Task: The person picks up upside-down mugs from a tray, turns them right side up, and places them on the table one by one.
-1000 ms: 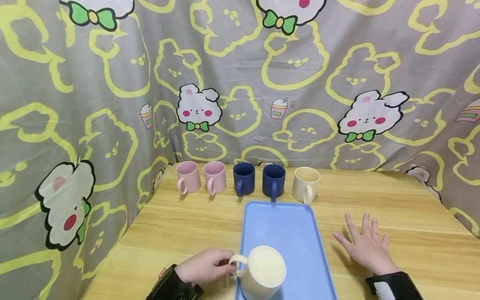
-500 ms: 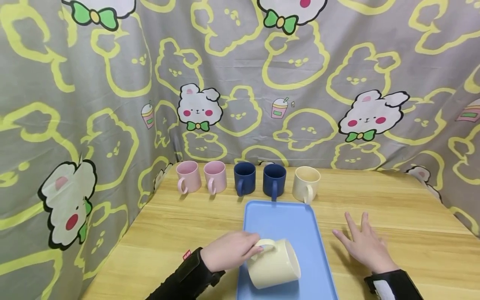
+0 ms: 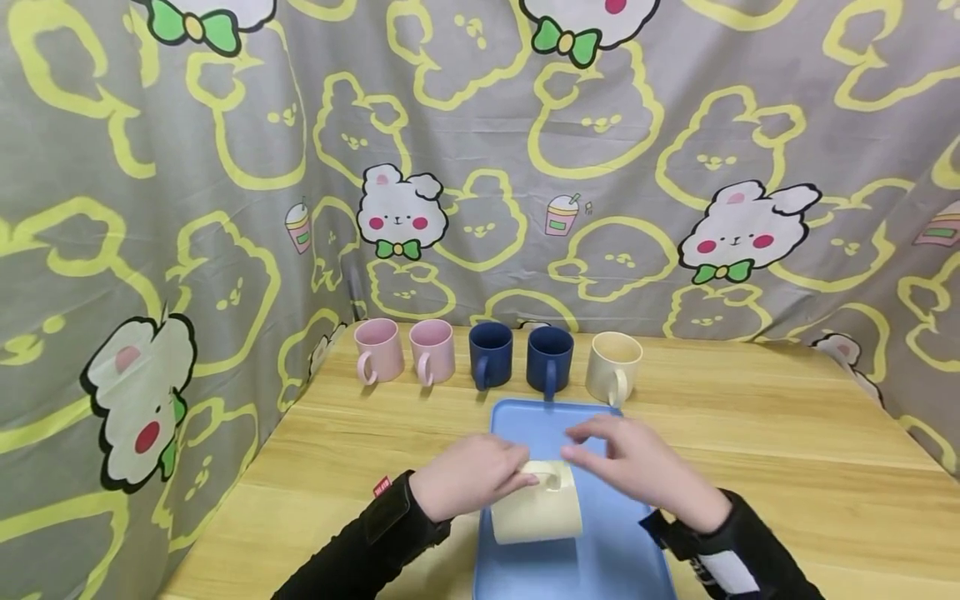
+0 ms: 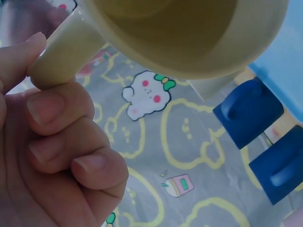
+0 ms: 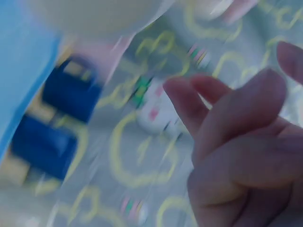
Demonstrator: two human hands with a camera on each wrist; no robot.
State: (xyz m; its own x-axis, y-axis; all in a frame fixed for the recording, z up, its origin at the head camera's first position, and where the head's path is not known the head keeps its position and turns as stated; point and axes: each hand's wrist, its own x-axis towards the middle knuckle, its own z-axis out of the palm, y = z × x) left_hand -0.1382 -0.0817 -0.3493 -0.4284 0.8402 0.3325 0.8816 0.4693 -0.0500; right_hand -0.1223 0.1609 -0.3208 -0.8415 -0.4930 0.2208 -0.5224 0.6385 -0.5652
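Left hand (image 3: 468, 473) gripped the handle of a cream mug (image 3: 537, 510), fingers curled round it; in the left wrist view the thumb and curled fingers (image 4: 57, 137) pinched the handle (image 4: 64, 52), with the mug's open mouth (image 4: 180, 28) facing the camera. The mug was tipped on its side over the blue tray (image 3: 600, 567), handle uppermost, at the tray's left-middle part. Whether its wall rested on the tray or hung just above it could not be told.

Right hand (image 3: 633, 467) was over the tray just right of the mug, fingertips at the handle beside the left hand. Fingers were loosely bent and apart; no grip on anything showed. The right wrist view was motion-blurred: fingers (image 5: 236, 137) spread and slightly curled, nothing between them, the mug's pale body (image 5: 94, 14) at the top edge.

The tray lay on a wooden table (image 3: 787, 467), long side running away from the person. Behind its far edge stood a row of upright mugs: two pink (image 3: 378, 350) (image 3: 432, 352), two navy (image 3: 491, 355) (image 3: 550, 358), and one cream (image 3: 613, 367) nearest the tray's far right corner. A grey cloth (image 3: 480, 150) printed with yellow outlines and white rabbits hung behind and to both sides of the table. Both forearms wore black sleeves (image 3: 360, 550).
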